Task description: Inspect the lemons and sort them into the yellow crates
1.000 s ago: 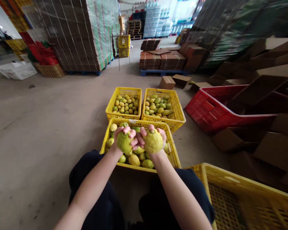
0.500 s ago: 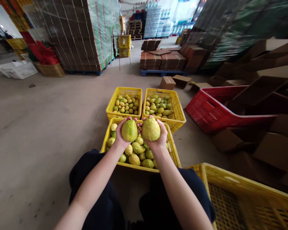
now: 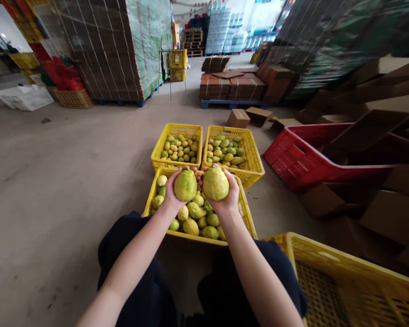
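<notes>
- Our left grip [image 3: 171, 191] holds a greenish fruit [image 3: 185, 185], the fingers curled behind it and the thumb along its outer side.
- Our right grip [image 3: 232, 196] holds a yellower, bumpy fruit [image 3: 216, 184], cupped from behind and from its outer side.
- We have the two fruits upright, side by side with a narrow gap between them, stem ends toward the far side; our fingertips come close together in that gap.
- Both fruits are above the near yellow crate [image 3: 248, 214], where more green and yellow fruits [image 3: 191, 226] lie in a loose heap.
- Just beyond it we see the far left crate [image 3: 174, 165] and the far right crate [image 3: 256, 160], side by side, each with smaller-looking fruits inside.
- Our knees in dark trousers [image 3: 153, 293] are at this side of the near crate.
- To our right stand a red crate [image 3: 289, 159] with cardboard in it and, closer, another yellow crate [image 3: 357, 272].
- The crates are on the floor [image 3: 71, 172].
</notes>
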Action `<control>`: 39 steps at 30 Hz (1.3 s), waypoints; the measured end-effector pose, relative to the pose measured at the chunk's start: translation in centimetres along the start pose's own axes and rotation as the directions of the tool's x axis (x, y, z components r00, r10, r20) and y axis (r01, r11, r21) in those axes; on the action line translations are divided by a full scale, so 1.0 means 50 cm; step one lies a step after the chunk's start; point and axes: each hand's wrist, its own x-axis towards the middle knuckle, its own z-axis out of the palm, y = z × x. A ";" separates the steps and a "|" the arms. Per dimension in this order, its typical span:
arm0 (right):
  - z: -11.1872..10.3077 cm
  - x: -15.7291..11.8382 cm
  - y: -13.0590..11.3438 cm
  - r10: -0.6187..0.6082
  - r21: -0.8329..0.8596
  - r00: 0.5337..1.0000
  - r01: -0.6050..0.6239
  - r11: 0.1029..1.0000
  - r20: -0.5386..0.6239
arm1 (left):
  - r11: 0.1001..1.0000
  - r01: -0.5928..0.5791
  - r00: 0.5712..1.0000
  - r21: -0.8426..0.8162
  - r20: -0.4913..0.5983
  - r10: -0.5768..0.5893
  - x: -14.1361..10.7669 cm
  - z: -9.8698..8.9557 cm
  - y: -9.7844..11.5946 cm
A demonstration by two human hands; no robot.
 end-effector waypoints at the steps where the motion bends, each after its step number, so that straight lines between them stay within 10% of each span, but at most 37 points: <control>1: 0.001 0.000 0.000 0.000 -0.001 1.000 0.000 1.000 0.000 | 1.000 -0.004 1.000 -0.002 0.003 0.004 0.000 -0.001 0.001; 23: 0.005 -0.007 -0.001 0.065 0.043 0.987 -0.059 0.997 -0.147 | 0.985 -0.160 0.981 -0.067 -0.124 0.151 0.001 0.001 0.021; 31: -0.012 0.004 0.004 0.122 0.082 0.916 -0.098 0.992 -0.381 | 0.996 -0.076 0.988 -0.053 -0.141 0.068 0.011 -0.025 0.021; 39: -0.042 0.032 0.024 0.089 -0.052 0.935 -0.114 0.992 -0.343 | 0.997 -0.023 0.988 -0.077 -0.154 0.011 0.017 -0.025 0.025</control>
